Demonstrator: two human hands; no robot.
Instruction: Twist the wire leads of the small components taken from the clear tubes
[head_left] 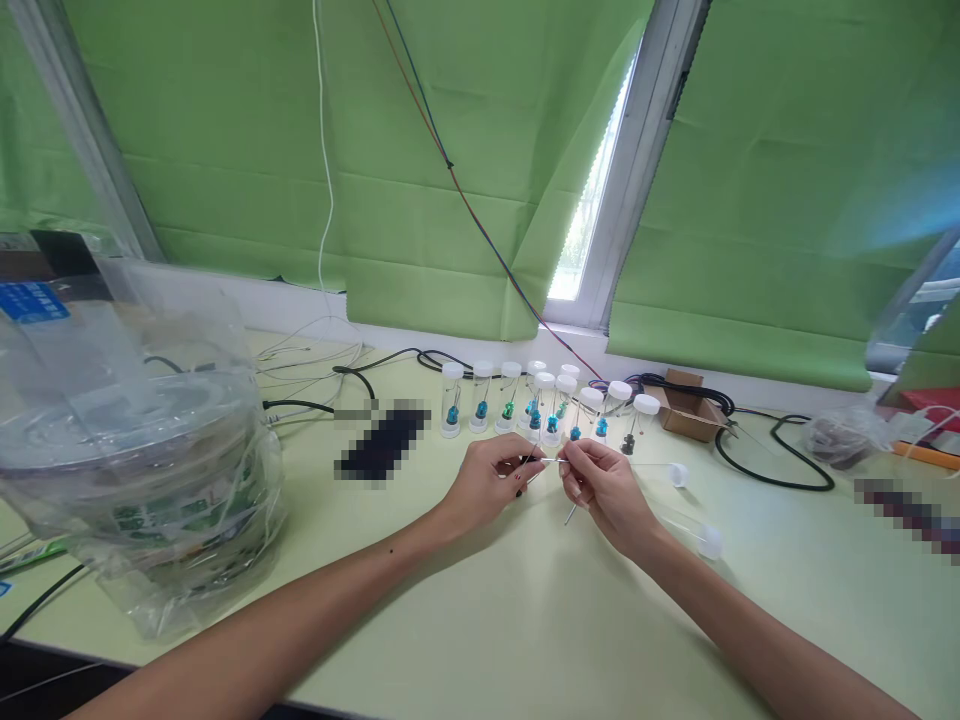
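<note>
Both hands, left hand [491, 480] and right hand [604, 485], pinch one thin wire lead [550, 461] above the table [525, 620]. I count ten-odd capped vials [545, 408] loaded; two vials [686, 505] lie unfilled.

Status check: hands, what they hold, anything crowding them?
Left hand and right hand pinch a thin wire piece between fingers above the table. Capped vials stand just behind. Two tubes lie by the right hand.
</note>
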